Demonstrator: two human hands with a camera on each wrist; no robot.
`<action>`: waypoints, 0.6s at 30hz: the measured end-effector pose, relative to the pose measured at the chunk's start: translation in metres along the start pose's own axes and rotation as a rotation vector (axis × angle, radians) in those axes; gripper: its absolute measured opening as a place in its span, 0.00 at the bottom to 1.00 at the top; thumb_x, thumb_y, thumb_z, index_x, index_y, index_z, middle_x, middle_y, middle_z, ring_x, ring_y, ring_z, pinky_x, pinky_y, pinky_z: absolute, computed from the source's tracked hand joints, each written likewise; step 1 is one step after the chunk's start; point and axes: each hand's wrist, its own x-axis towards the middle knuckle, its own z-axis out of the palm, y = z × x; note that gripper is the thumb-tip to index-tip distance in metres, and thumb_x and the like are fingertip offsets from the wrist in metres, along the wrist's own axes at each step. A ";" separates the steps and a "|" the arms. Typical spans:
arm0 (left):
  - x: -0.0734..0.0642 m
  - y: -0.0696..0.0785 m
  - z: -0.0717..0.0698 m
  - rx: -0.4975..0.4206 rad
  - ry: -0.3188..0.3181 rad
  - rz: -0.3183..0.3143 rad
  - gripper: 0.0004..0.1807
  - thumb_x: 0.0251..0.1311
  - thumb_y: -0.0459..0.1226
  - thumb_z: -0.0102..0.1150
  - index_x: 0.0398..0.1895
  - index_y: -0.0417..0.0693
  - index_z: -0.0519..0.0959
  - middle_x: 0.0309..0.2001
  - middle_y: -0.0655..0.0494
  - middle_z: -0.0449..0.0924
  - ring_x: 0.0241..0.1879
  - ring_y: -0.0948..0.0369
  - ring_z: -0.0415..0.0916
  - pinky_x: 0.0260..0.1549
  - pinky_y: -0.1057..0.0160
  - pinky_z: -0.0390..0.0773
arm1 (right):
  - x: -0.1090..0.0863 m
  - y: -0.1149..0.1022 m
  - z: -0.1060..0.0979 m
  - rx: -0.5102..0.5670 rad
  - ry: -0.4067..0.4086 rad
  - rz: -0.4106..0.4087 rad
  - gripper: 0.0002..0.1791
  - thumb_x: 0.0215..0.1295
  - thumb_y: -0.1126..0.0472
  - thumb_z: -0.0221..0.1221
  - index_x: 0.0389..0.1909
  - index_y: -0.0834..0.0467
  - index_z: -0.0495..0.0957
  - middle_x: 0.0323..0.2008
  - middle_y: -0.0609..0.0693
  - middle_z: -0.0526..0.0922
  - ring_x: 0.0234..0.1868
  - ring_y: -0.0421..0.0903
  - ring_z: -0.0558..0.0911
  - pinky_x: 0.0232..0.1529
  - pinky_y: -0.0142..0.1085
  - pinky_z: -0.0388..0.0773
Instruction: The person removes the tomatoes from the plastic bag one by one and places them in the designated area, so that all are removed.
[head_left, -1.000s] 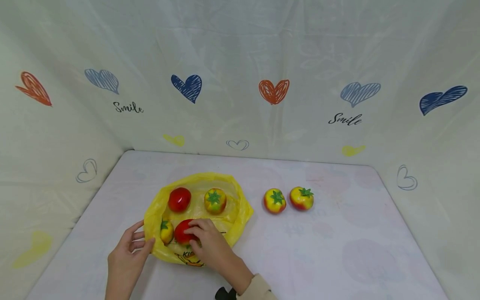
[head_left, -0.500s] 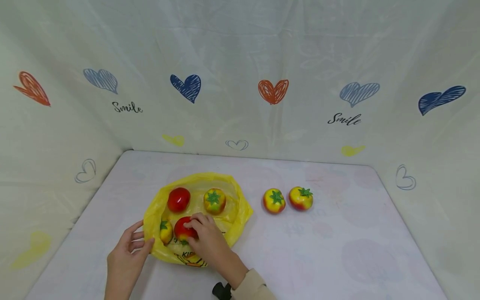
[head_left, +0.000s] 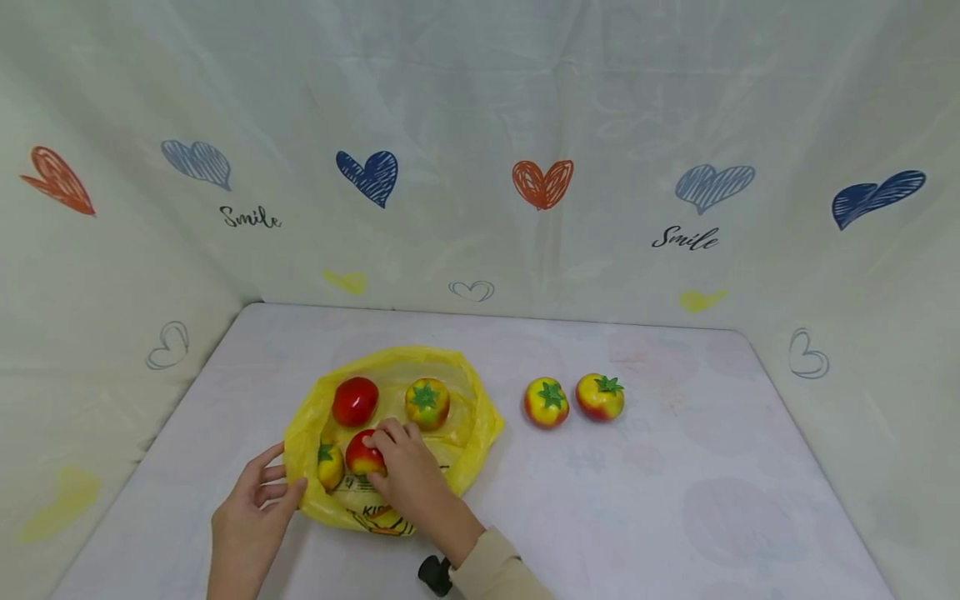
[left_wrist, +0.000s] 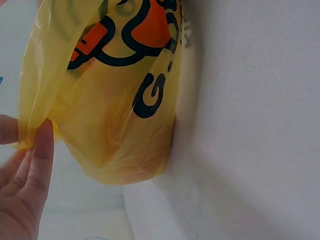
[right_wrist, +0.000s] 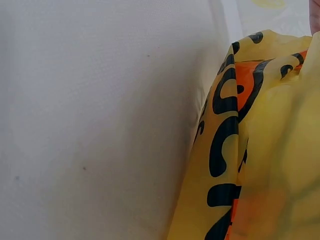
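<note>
A yellow plastic bag (head_left: 393, 355) with black print lies with its mouth spread wide on the table. At its left rim, my left hand (head_left: 251, 517) pinches the film between thumb and fingers; the left wrist view shows these fingers (left_wrist: 42, 155) at the bag's edge. Inside the bag, my right hand (head_left: 420, 479) grips a red and yellow toy tomato (head_left: 362, 454), its fingers covering the right side. Around it in the bag sit a red toy tomato (head_left: 356, 402), a yellow-green one (head_left: 427, 404) with a green star-shaped top, and a yellow one (head_left: 330, 467) by the left wall.
Two more yellow and red toy tomatoes (head_left: 546, 403) (head_left: 600, 397) stand on the pale table (head_left: 637, 517), right of the bag. A black object (head_left: 435, 575) shows beside the right sleeve. A curtain with printed hearts (head_left: 465, 108) hangs behind the table.
My right hand and the gripped toy tomato have shifted slightly away from the near side of the bag. The tomato has turned, showing its yellow end. My left hand keeps its place.
</note>
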 end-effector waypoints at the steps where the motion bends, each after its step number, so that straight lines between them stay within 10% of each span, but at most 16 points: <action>1: -0.001 0.002 -0.001 0.000 -0.001 -0.004 0.31 0.55 0.36 0.63 0.64 0.49 0.66 0.47 0.42 0.76 0.37 0.58 0.78 0.26 0.63 0.83 | 0.000 0.000 0.000 -0.003 -0.001 0.001 0.20 0.56 0.54 0.65 0.50 0.50 0.76 0.52 0.43 0.70 0.48 0.42 0.69 0.47 0.21 0.74; 8: 0.009 -0.017 0.007 0.023 0.001 -0.001 0.32 0.56 0.41 0.63 0.65 0.55 0.64 0.47 0.48 0.76 0.36 0.64 0.78 0.27 0.64 0.83 | 0.003 -0.002 -0.001 -0.010 -0.040 0.036 0.21 0.56 0.55 0.65 0.51 0.49 0.73 0.54 0.42 0.69 0.49 0.42 0.68 0.47 0.22 0.74; 18: 0.003 -0.005 0.004 0.023 0.005 -0.018 0.32 0.56 0.37 0.63 0.64 0.52 0.65 0.48 0.46 0.76 0.36 0.63 0.77 0.26 0.61 0.83 | 0.003 -0.003 -0.002 -0.001 -0.040 0.042 0.20 0.56 0.55 0.65 0.49 0.49 0.72 0.55 0.44 0.69 0.50 0.41 0.69 0.49 0.24 0.75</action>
